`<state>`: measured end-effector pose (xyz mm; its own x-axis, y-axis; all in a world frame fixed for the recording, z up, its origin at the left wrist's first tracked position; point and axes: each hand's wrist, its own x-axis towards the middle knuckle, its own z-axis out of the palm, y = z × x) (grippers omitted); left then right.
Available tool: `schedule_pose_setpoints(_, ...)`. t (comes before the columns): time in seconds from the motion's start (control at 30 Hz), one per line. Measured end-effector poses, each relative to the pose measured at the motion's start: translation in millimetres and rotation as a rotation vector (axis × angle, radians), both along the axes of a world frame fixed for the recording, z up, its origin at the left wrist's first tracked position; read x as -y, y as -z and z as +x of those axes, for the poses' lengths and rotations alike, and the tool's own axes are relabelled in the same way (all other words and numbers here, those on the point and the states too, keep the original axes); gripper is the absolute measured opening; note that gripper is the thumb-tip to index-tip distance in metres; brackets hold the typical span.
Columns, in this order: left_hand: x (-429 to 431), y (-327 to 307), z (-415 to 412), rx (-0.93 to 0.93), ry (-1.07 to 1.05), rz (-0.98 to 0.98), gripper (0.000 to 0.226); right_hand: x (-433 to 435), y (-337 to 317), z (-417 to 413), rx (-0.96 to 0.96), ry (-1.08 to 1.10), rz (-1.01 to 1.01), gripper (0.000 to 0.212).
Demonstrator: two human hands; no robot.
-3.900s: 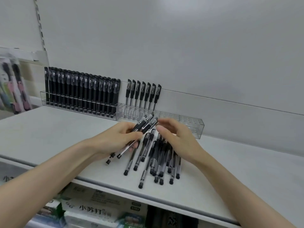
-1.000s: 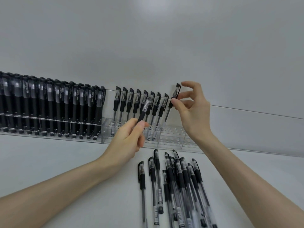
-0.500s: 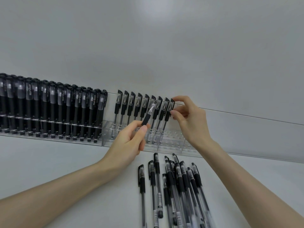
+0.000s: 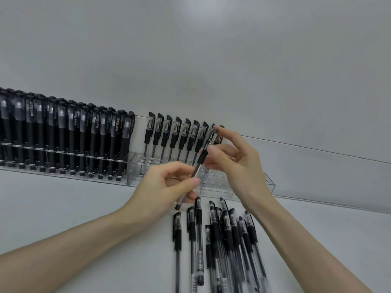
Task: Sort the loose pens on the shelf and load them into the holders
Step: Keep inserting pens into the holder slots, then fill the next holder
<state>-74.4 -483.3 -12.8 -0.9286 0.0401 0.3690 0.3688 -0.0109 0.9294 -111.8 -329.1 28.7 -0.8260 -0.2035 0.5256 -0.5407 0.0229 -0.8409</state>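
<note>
Pen held in both hands in front of the clear holder, above the shelf. Its long axis runs diagonally from 7 o'clock to 1 o'clock, cap end up at 1 o'clock and butt end low at 7, near the left palm.

Left hand: thumb and index pinch the clear lower barrel, other fingers curled under. Forearm enters from 8 o'clock.

Right hand: thumb on the black grip section, index reaching to the cap end, remaining fingers loosely bent behind. Forearm enters from 5 o'clock.

Standing pens sit in a row in the clear holder, caps up, leaning slightly right. The held pen's cap overlaps the row's right end. Open slots show at the holder's right end, at 3 o'clock of the hands.

Full holder at 9 o'clock is packed with black pens and butts against the clear one.

Loose pens lie at 6 o'clock, roughly parallel with caps toward the holder, the bunch starting just below the hands.
</note>
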Motion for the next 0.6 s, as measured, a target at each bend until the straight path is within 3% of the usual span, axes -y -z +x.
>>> schedule_pose_setpoints(0.1,2,0,0,0.001,-0.039,-0.007,0.024,2,3,2,0.026,-0.021,0.052,0.053)
schedule_pose_setpoints(0.23,2,3,-3,-0.076,-0.087,-0.143,0.02,4,0,2,-0.013,0.064,0.036,0.05)
schedule_pose_setpoints(0.3,5,7,-4,-0.198,-0.164,-0.311,0.015,-2,-6,2,-0.06,0.145,0.014,0.045)
schedule_pose_setpoints(0.4,10,16,-7,-0.405,-0.328,-0.684,0.037,-16,-18,-2,-0.186,0.274,-0.015,0.043)
schedule_pose_setpoints(0.5,11,23,-13,-0.44,-0.343,-0.954,0.055,-25,-23,-8,-0.277,0.365,-0.023,0.044)
schedule_pose_setpoints(0.6,10,26,-14,-0.426,-0.314,-1.074,0.061,-25,-20,-16,-0.316,0.394,0.004,0.045)
